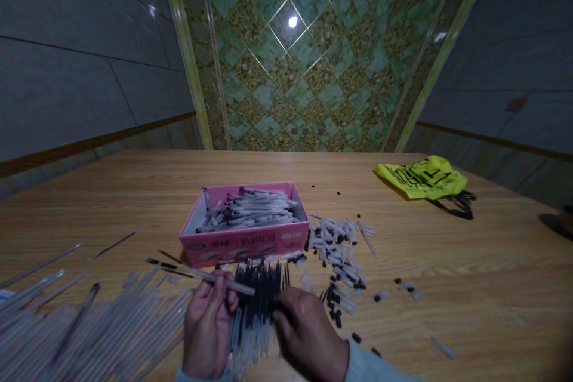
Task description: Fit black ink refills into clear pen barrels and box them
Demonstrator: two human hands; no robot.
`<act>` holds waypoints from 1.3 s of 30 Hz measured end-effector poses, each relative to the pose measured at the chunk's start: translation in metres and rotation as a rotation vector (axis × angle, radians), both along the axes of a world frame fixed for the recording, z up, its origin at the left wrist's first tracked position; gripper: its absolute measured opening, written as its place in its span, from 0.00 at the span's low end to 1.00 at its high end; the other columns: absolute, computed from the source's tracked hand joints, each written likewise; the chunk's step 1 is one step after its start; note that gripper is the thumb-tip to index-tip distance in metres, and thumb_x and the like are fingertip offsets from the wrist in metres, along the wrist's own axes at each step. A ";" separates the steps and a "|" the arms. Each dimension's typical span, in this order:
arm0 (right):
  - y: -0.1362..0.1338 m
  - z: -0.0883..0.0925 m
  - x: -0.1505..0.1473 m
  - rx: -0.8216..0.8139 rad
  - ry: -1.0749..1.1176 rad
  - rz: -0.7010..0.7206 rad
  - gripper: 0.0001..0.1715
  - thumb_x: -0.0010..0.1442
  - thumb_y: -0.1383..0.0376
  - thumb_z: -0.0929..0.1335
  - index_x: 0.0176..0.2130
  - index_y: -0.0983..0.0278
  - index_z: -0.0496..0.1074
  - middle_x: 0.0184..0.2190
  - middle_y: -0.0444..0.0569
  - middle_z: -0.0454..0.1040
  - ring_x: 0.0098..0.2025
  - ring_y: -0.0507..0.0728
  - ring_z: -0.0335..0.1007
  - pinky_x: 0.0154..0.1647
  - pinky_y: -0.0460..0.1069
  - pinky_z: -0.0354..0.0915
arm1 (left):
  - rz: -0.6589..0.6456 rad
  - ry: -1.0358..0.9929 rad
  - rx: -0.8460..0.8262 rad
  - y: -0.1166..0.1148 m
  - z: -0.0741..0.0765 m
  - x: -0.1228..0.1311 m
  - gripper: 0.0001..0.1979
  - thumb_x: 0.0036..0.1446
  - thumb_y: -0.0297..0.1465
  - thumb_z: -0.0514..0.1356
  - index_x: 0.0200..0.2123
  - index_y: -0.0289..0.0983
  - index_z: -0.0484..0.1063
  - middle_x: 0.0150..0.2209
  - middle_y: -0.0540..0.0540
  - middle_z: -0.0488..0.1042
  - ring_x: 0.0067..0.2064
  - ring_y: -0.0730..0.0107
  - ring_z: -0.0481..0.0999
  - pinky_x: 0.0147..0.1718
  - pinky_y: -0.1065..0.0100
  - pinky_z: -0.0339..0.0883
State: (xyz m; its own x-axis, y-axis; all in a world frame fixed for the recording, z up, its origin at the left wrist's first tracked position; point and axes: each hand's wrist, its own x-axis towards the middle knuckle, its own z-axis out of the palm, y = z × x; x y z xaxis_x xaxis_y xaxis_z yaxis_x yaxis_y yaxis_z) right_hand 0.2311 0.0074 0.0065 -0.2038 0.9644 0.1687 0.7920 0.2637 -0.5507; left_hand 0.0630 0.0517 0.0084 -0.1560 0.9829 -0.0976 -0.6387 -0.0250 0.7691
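Note:
My left hand pinches a translucent pen barrel, which lies slantwise across the fingers. Fingers curled together, my right hand is at the right edge of a bundle of dark ink refills; whatever is between its fingertips is hidden. The refills lie side by side on the table, dark at the far end and paler toward me. Just beyond them stands a pink box filled with pens. Left of my left hand spreads a heap of clear tubes.
White and black small pen parts are scattered right of the box. Loose black caps lie nearer me. A yellow bag with black straps rests at the back right of the wooden table. Beyond it rises a tiled wall.

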 end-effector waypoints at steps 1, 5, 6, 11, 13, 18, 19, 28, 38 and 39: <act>0.004 0.003 0.004 -0.004 -0.007 -0.028 0.08 0.55 0.71 0.63 0.36 0.62 0.70 0.32 0.48 0.73 0.36 0.55 0.69 0.35 0.46 0.59 | -0.003 0.006 -0.001 0.001 -0.001 -0.002 0.09 0.46 0.31 0.66 0.32 0.36 0.72 0.29 0.51 0.70 0.25 0.80 0.63 0.21 0.78 0.61; 0.016 0.015 0.023 -0.039 -0.067 0.056 0.10 0.52 0.70 0.66 0.38 0.62 0.71 0.36 0.48 0.73 0.38 0.55 0.68 0.36 0.45 0.59 | -0.009 -0.003 -0.007 0.003 -0.004 -0.005 0.08 0.47 0.30 0.65 0.32 0.36 0.71 0.30 0.50 0.70 0.24 0.81 0.63 0.19 0.78 0.59; 0.017 0.018 0.029 -0.056 -0.088 0.113 0.10 0.52 0.70 0.66 0.36 0.62 0.72 0.36 0.47 0.73 0.37 0.55 0.68 0.35 0.45 0.59 | -0.012 -0.007 -0.007 0.003 -0.005 -0.005 0.08 0.47 0.30 0.65 0.32 0.36 0.71 0.30 0.50 0.70 0.24 0.81 0.63 0.19 0.78 0.59; 0.013 0.033 0.051 -0.130 -0.224 0.334 0.10 0.46 0.72 0.68 0.29 0.59 0.76 0.29 0.41 0.76 0.33 0.52 0.70 0.30 0.44 0.55 | -0.022 -0.007 -0.003 0.002 -0.006 -0.005 0.07 0.48 0.30 0.64 0.32 0.36 0.71 0.30 0.50 0.71 0.24 0.81 0.63 0.19 0.78 0.58; 0.010 0.036 0.054 -0.115 -0.301 0.357 0.10 0.45 0.71 0.68 0.29 0.58 0.75 0.30 0.40 0.76 0.33 0.52 0.70 0.28 0.45 0.53 | -0.025 -0.005 0.000 0.001 -0.006 -0.005 0.07 0.48 0.30 0.64 0.32 0.36 0.71 0.30 0.50 0.71 0.24 0.81 0.63 0.19 0.78 0.59; 0.010 0.024 0.053 -0.109 -0.414 0.380 0.05 0.46 0.69 0.70 0.27 0.59 0.73 0.27 0.41 0.73 0.33 0.52 0.68 0.25 0.46 0.49 | -0.031 0.001 0.002 0.001 -0.008 -0.005 0.08 0.48 0.30 0.64 0.32 0.35 0.71 0.30 0.50 0.71 0.23 0.80 0.63 0.18 0.78 0.59; 0.011 0.021 0.052 -0.114 -0.424 0.385 0.04 0.46 0.69 0.70 0.27 0.59 0.73 0.27 0.41 0.73 0.33 0.52 0.68 0.25 0.46 0.49 | -0.033 0.001 0.001 0.001 -0.009 -0.005 0.08 0.48 0.30 0.64 0.32 0.35 0.71 0.30 0.50 0.71 0.23 0.80 0.63 0.18 0.78 0.59; -0.004 0.039 0.032 0.114 -0.629 0.586 0.05 0.58 0.69 0.63 0.32 0.64 0.69 0.30 0.48 0.72 0.32 0.55 0.65 0.26 0.48 0.53 | -0.057 -0.001 -0.009 0.002 -0.012 -0.003 0.08 0.48 0.30 0.64 0.33 0.35 0.71 0.30 0.50 0.71 0.23 0.81 0.63 0.18 0.78 0.58; -0.005 0.036 0.019 0.297 -0.776 0.823 0.04 0.59 0.71 0.62 0.37 0.69 0.65 0.25 0.49 0.71 0.25 0.55 0.66 0.18 0.49 0.51 | -0.068 -0.006 -0.016 0.002 -0.011 -0.004 0.09 0.47 0.30 0.65 0.33 0.35 0.71 0.30 0.50 0.71 0.23 0.81 0.64 0.18 0.78 0.59; -0.004 0.035 0.018 0.315 -0.789 0.823 0.04 0.59 0.71 0.62 0.37 0.69 0.65 0.24 0.48 0.70 0.24 0.55 0.66 0.16 0.49 0.49 | -0.070 -0.006 -0.016 0.002 -0.010 -0.004 0.09 0.46 0.30 0.65 0.32 0.35 0.71 0.30 0.50 0.71 0.23 0.81 0.64 0.18 0.78 0.59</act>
